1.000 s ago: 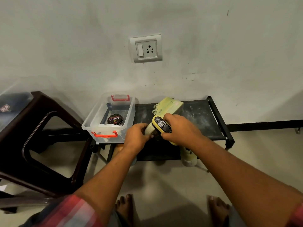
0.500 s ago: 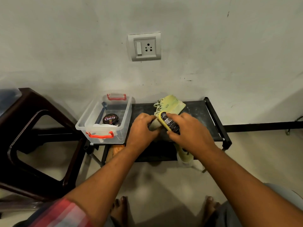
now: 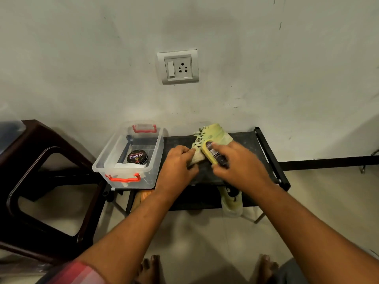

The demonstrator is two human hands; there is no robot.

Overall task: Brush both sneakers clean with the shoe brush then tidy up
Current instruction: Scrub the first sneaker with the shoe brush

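A dark stool [image 3: 41, 140] stands at far left, next to a clear box [image 3: 106, 160] holding a polish tin [image 3: 137, 157] at the left end of a black bench [image 3: 245, 139]. At centre, the left hand [image 3: 176, 167] grips the near end of a pale green sneaker [image 3: 213, 133] lying on the bench. A yellow brush [image 3: 211, 155], clasped in the right hand [image 3: 240, 165], lies against the sneaker's right side, just beside the left fingers. A second sneaker [image 3: 231, 203] sits below the bench, under the right wrist.
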